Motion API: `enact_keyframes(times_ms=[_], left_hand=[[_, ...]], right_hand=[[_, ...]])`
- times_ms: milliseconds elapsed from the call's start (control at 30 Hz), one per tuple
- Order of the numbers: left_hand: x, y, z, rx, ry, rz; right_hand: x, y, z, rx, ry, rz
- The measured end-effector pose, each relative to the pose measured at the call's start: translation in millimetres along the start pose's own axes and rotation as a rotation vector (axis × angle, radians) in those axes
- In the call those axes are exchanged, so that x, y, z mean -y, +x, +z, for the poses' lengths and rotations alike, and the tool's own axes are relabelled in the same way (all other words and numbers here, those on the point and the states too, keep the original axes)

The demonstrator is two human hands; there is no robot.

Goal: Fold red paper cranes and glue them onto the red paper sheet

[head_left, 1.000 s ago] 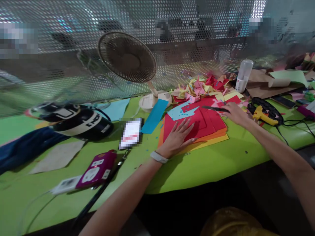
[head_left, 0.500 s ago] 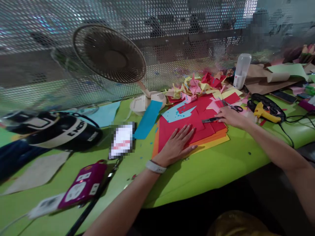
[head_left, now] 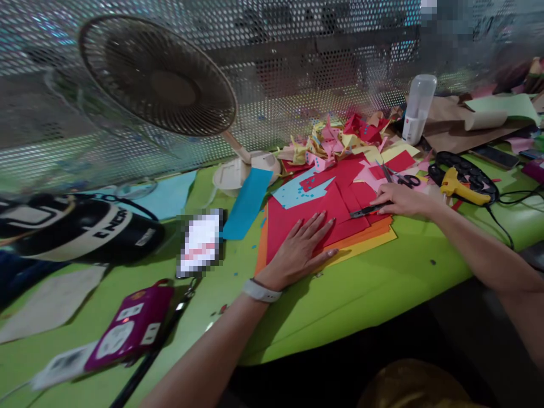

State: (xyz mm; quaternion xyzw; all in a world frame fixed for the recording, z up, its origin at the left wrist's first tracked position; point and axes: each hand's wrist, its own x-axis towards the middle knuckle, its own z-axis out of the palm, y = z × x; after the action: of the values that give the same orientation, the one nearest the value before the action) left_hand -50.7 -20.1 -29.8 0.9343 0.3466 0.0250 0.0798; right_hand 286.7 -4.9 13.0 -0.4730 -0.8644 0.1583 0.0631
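L hand (head_left: 300, 249) flat on red paper (head_left: 287, 218), fingers a bit spread, nothing gripped. R hand (head_left: 403, 201) curled round utility knife (head_left: 363, 212), out past paper's R edge. Knife approx 2 o'clock fr. my L palm; long axis approx 3–9, tip twd 9, R hand nearer, at handle end. Tip over red paper; contact can't tell. Scissors (head_left: 410, 180) just off R hand's 12, yellow glue gun (head_left: 464, 188) nr its 3.

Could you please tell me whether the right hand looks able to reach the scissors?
Probably yes: the scissors lie just beyond the right hand, and nothing seems to cover their handles. The utility knife it holds would likely need setting down first.
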Motion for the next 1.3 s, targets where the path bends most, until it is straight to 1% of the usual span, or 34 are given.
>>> enact_keyframes(times_ms=[133,333,600,800,1033,1200,1300], left_hand=[[-1.0,0.9,-0.2,0.01,0.008,-0.01],[-3.9,1.8,-2.6,-0.001,0.039,-0.005],[-6.4,2.4,-3.8,0.016,0.019,-0.027],[-4.8,1.4,-1.9,-0.001,0.024,-0.017],[-5.7,2.1,-3.5,0.009,0.044,-0.023],[-4.8,2.0,-2.8,0.0,0.044,-0.012],[-5.4,2.2,-2.4,-0.009,0.037,-0.009]], right_hand=[[-1.4,-2.7,-1.0,0.006,0.025,0.009],[8.7,-2.3,0.5,-0.036,0.052,-0.061],[11.1,-1.2,4.9,-0.042,0.08,-0.002],[14.1,-3.3,2.5,-0.035,0.095,-0.053],[15.3,-0.8,8.5,-0.069,0.056,-0.033],[16.9,-1.9,9.0,-0.063,0.045,-0.08],[18.1,-2.8,7.6,-0.071,0.037,-0.076]])
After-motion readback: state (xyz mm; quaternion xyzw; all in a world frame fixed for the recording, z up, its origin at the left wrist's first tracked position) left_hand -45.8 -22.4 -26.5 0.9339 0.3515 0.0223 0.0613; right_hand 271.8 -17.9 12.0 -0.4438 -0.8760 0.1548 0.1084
